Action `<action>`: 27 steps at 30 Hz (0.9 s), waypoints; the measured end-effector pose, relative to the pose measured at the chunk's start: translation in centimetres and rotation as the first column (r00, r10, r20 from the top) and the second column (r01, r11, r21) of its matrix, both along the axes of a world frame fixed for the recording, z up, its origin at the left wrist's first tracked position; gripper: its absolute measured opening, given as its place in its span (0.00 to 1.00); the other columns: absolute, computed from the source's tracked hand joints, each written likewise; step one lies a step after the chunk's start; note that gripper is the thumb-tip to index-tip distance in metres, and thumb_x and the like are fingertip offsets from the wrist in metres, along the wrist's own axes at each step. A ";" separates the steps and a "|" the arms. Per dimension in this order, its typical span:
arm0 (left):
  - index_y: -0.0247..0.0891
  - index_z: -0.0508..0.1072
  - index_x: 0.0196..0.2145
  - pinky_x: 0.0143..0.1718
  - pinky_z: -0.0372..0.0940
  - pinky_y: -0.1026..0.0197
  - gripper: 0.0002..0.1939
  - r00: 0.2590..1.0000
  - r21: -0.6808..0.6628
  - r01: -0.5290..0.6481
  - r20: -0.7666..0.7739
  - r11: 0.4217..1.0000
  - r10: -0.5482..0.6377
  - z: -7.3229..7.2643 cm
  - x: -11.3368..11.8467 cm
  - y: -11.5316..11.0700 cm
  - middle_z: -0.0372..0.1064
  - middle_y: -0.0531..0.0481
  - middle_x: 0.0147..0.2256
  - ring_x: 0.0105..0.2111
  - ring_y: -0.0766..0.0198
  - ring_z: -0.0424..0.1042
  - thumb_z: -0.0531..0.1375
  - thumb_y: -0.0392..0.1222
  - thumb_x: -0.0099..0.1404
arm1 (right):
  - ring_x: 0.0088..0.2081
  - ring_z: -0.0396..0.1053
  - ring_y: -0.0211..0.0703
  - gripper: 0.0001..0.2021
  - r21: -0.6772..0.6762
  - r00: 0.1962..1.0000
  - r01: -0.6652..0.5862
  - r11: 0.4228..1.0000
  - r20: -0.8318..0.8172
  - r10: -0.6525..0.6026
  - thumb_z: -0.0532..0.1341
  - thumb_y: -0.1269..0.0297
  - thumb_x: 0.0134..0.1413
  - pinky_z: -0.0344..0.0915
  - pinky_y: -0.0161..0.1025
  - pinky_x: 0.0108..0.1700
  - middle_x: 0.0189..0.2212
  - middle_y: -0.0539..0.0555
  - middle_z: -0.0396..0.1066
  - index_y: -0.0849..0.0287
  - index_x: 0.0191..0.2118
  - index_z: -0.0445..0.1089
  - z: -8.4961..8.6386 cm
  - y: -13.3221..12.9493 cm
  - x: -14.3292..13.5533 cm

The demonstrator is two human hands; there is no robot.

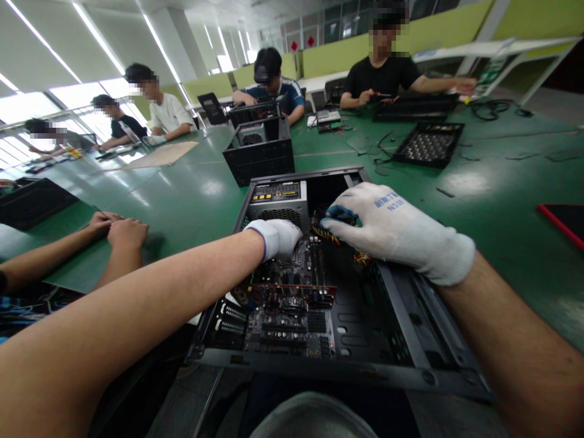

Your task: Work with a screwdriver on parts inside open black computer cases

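Observation:
An uncovered black computer case (pixel 410 316) lies in front of me. My left hand (pixel 283 239), in a white glove, reaches down to the motherboard (pixel 292 328) beside the power supply (pixel 279 204). Its fingers look curled together, their tips hidden, and what they pinch cannot be made out. On the other side of the power supply, my right hand (pixel 365 222), in a white glove with blue fingertips, has its fingers curled around a bundle of power cables (pixel 326 232) with yellow, red and black wires. A red-edged expansion card (pixel 292 295) stands across the motherboard.
Another open case (pixel 260 152) stands just beyond mine. A black metal panel (pixel 429 144) and loose cables (pixel 497 109) lie at the right of the green table (pixel 182 201). A neighbour's hands (pixel 121 228) rest at the left. Several people sit around the table.

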State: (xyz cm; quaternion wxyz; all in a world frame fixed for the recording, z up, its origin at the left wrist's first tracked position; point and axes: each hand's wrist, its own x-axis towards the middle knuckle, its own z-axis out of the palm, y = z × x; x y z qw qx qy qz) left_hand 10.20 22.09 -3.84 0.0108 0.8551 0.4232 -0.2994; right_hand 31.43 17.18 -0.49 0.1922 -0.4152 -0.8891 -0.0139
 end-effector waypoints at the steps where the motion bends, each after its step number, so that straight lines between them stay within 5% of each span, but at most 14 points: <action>1: 0.38 0.77 0.53 0.53 0.71 0.56 0.23 1.000 -0.008 0.004 -0.005 1.000 -0.004 -0.1 0.0 0.0 0.77 0.40 0.52 0.52 0.49 0.77 0.66 0.46 0.61 | 0.45 0.71 0.54 0.21 -0.003 1.000 0.000 1.000 0.002 0.000 0.55 0.45 0.68 0.64 0.49 0.51 0.41 0.59 0.77 0.57 0.43 0.77 0.0 0.0 0.0; 27: 0.33 0.79 0.51 0.57 0.70 0.54 0.22 0.999 -0.070 -0.035 -0.020 0.997 0.034 -0.1 1.0 -0.6 0.77 0.35 0.52 0.53 0.47 0.77 0.70 0.39 0.59 | 0.44 0.71 0.53 0.20 0.015 1.000 0.016 1.000 0.011 -0.016 0.56 0.47 0.68 0.64 0.46 0.49 0.40 0.59 0.78 0.58 0.43 0.77 -0.1 0.0 -0.1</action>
